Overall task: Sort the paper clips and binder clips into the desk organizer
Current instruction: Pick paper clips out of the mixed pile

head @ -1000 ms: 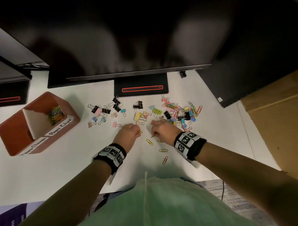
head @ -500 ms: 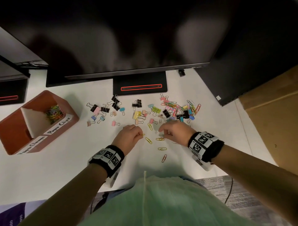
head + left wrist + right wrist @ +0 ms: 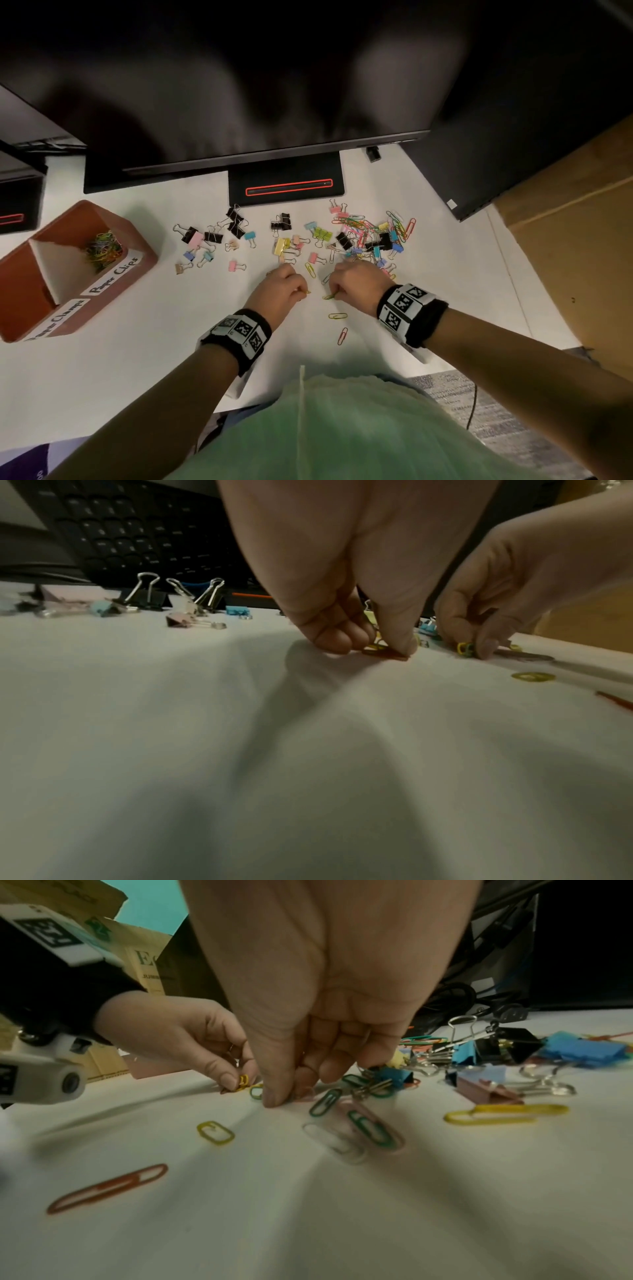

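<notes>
Left hand (image 3: pixel 281 291), frame centre in the head view, fingers curled, pinching a small bunch of yellow paper clips (image 3: pixel 243 1082) right at the desk (image 3: pixel 137 370) surface. Right hand (image 3: pixel 356 284) just beside it, thumb and fingers pinching a green/yellow clip (image 3: pixel 329 296) flat on the desk.

Handling, my read: clips are light, thin, stiff wire, coated and slick; they lie flat, so get a nail under one rounded end or slide it first, then pinch.

Loose clips below the hands: yellow one (image 3: pixel 337 316), red one (image 3: pixel 342 335). Binder clips (image 3: pixel 205 236) are scattered above and mixed with clips in the pile (image 3: pixel 373 233) at upper right; chunkier, best taken by the body.

Organizer (image 3: pixel 144 253) is at left, well apart, paper clips already in its labelled upper compartment. The desk between looks open for the carry. Monitor base (image 3: pixel 286 188) bounds the top; the desk edge is close below the wrists.
</notes>
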Demonstrator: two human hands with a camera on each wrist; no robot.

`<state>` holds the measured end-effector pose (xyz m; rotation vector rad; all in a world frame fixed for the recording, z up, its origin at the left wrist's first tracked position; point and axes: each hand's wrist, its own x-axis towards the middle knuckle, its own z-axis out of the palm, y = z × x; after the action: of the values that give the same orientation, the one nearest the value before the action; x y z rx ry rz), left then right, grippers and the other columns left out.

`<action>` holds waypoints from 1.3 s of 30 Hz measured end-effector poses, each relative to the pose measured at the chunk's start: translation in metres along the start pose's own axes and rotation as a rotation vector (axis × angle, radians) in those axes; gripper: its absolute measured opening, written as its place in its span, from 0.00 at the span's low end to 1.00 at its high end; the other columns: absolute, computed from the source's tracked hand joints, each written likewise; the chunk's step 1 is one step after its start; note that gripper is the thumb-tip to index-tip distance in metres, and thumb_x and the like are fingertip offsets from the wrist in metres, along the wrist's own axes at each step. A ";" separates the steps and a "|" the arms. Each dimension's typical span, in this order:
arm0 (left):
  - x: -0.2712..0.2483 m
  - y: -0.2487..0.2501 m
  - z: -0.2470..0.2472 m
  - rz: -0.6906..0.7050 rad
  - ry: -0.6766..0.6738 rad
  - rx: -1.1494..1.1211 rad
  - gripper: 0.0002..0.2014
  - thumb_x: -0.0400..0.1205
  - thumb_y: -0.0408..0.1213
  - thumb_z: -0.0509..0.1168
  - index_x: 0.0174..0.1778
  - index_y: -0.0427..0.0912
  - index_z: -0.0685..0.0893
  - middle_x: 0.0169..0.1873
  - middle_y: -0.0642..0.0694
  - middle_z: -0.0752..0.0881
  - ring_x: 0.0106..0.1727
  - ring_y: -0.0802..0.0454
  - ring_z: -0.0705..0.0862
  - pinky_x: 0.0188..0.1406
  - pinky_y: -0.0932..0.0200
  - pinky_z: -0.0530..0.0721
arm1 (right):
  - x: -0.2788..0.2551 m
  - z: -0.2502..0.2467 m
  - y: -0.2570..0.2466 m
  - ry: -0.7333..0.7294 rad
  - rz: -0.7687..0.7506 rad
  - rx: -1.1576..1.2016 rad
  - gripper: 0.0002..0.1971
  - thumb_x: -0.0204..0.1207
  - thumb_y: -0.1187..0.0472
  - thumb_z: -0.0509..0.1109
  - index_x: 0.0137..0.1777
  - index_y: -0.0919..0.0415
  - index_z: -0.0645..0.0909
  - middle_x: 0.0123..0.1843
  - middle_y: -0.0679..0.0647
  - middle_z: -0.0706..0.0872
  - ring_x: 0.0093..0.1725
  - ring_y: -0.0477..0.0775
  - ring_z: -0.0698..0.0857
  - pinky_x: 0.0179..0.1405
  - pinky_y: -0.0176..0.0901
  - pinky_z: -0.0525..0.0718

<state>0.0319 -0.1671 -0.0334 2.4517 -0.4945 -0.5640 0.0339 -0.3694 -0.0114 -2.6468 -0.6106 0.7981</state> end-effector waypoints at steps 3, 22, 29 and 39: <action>-0.001 -0.004 -0.004 -0.030 -0.026 -0.048 0.06 0.76 0.36 0.71 0.46 0.39 0.85 0.44 0.51 0.75 0.40 0.53 0.77 0.46 0.63 0.77 | -0.001 -0.002 0.002 -0.005 -0.017 0.032 0.08 0.77 0.59 0.66 0.53 0.57 0.84 0.54 0.53 0.87 0.56 0.56 0.81 0.53 0.44 0.77; 0.016 -0.002 -0.020 -0.052 -0.211 0.145 0.06 0.79 0.35 0.65 0.49 0.37 0.82 0.49 0.42 0.80 0.52 0.47 0.77 0.55 0.52 0.77 | 0.021 -0.019 0.001 -0.080 -0.018 0.003 0.10 0.76 0.65 0.63 0.50 0.61 0.85 0.55 0.58 0.84 0.57 0.59 0.81 0.56 0.53 0.82; 0.015 -0.003 -0.012 -0.110 -0.213 0.174 0.08 0.81 0.36 0.63 0.51 0.37 0.82 0.51 0.41 0.78 0.55 0.45 0.75 0.57 0.48 0.78 | 0.020 -0.019 -0.001 -0.099 0.041 0.083 0.12 0.76 0.67 0.62 0.57 0.59 0.82 0.56 0.58 0.87 0.57 0.59 0.83 0.56 0.51 0.84; 0.005 -0.002 -0.007 -0.167 0.007 -0.018 0.05 0.80 0.32 0.64 0.49 0.35 0.80 0.44 0.44 0.80 0.48 0.46 0.79 0.48 0.58 0.76 | 0.015 -0.009 -0.003 -0.113 0.041 0.090 0.12 0.77 0.68 0.62 0.57 0.63 0.83 0.61 0.59 0.81 0.58 0.59 0.82 0.49 0.41 0.76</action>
<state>0.0393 -0.1650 -0.0307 2.4912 -0.2818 -0.6245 0.0491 -0.3611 -0.0098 -2.5538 -0.5369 0.9692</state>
